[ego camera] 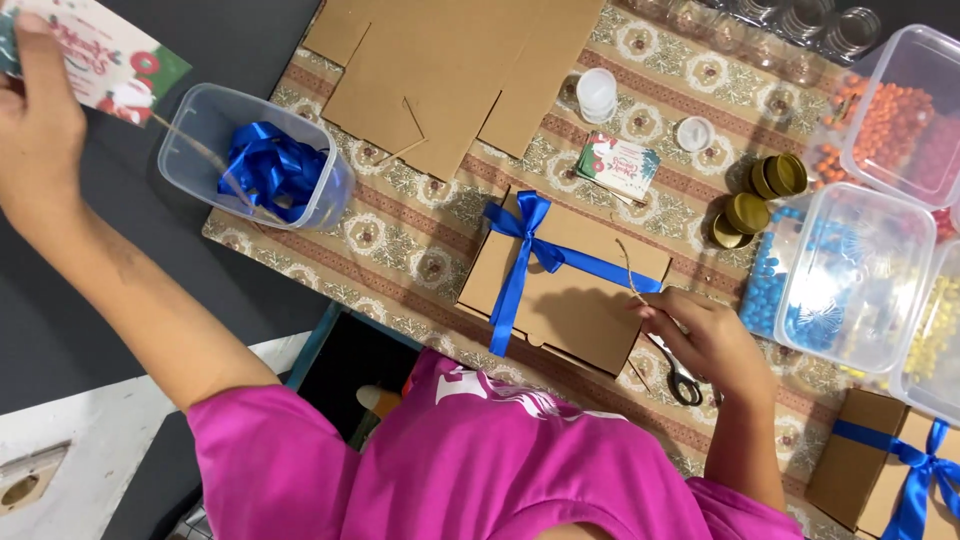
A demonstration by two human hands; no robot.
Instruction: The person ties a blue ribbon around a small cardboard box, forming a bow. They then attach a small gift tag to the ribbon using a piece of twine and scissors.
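Twine pinched over a ribboned box

Twine, thin and pale, rises from the closed fingers of the right hand, lying across a brown cardboard box tied with a blue ribbon. Scissors lie under that hand on the patterned cloth. Far off at the other side, the left hand grips a printed card, near a clear tub of blue ribbon. Gold lids sit beyond the box.

Ribboned box sat mid-cloth; ribbon tub to its left, bead tubs right, flat cardboard behind.
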